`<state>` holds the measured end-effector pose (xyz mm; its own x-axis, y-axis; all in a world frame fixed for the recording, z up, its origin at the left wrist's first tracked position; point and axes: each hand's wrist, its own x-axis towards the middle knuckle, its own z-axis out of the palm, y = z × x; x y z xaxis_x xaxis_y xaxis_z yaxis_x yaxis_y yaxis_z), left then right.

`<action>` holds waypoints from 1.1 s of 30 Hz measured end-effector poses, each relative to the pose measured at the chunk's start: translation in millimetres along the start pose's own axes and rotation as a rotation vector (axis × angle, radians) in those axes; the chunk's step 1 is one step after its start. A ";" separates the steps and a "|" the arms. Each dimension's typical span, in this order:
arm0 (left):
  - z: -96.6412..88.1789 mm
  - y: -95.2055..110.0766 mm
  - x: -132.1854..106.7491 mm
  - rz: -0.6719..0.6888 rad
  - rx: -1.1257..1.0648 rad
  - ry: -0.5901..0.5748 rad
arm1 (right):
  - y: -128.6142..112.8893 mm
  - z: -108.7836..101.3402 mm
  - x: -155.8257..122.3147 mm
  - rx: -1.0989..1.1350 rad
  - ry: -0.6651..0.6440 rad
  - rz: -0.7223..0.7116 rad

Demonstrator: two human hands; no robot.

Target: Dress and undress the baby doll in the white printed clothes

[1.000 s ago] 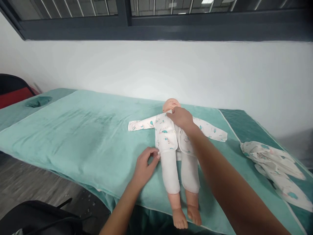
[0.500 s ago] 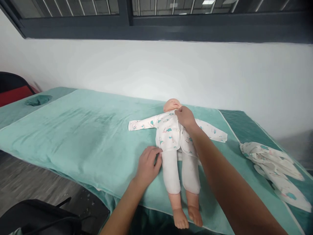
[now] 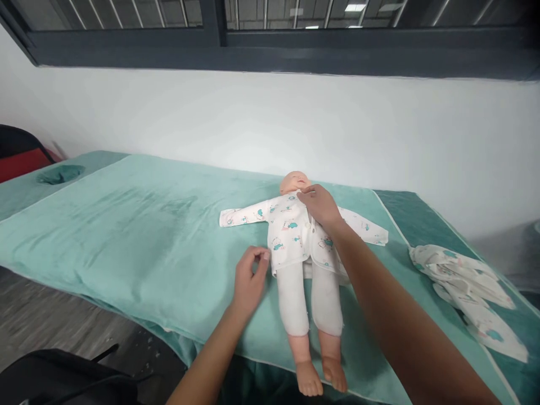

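Note:
A baby doll (image 3: 296, 183) lies on its back on a teal towel (image 3: 139, 225), feet toward me. It wears a white printed shirt (image 3: 291, 230) with both sleeves spread out and white trousers (image 3: 310, 295). My right hand (image 3: 319, 205) rests on the doll's chest by the collar, fingers pinched on the shirt's front edge. My left hand (image 3: 250, 281) hovers just left of the shirt's hem, fingers loosely curled, thumb and forefinger close together with nothing in them.
A crumpled printed garment (image 3: 464, 284) lies at the right on the darker teal bed cover (image 3: 417, 216). A white wall runs behind the bed, with a dark window frame above. A red and black chair (image 3: 21, 160) stands far left. A dark bag (image 3: 63, 377) sits on the floor below.
My left hand has come off the shirt's lower hem and drawn slightly left. My right hand slid from the doll's neck down onto the chest. The shirt front now lies closed.

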<state>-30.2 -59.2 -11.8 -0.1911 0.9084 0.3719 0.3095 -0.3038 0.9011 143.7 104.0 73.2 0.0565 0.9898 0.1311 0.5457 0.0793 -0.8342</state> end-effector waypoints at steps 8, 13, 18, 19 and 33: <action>1.8 -2.1 3.4 -0.181 -0.051 -0.003 | -2.2 -27.7 -47.4 -0.022 -0.205 -0.133; 3.0 -1.8 3.3 -0.191 -0.040 -0.021 | 3.8 -31.7 -59.5 -0.006 -0.182 -0.121; 0.2 -6.7 17.2 -0.328 -0.214 0.000 | 14.9 -45.7 -64.9 0.080 -0.003 -0.118; -0.9 -6.8 22.3 -0.384 -0.284 0.001 | 23.0 -50.8 -64.8 0.069 0.077 -0.091; 41.4 -15.6 102.1 -0.681 -0.905 -0.289 | 104.1 -25.3 -61.0 1.036 -0.162 0.421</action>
<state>-15.9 50.2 2.8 0.1929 0.9587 -0.2090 -0.5741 0.2831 0.7683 218.2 48.9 -8.1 -0.0780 0.9587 -0.2734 -0.4517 -0.2784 -0.8476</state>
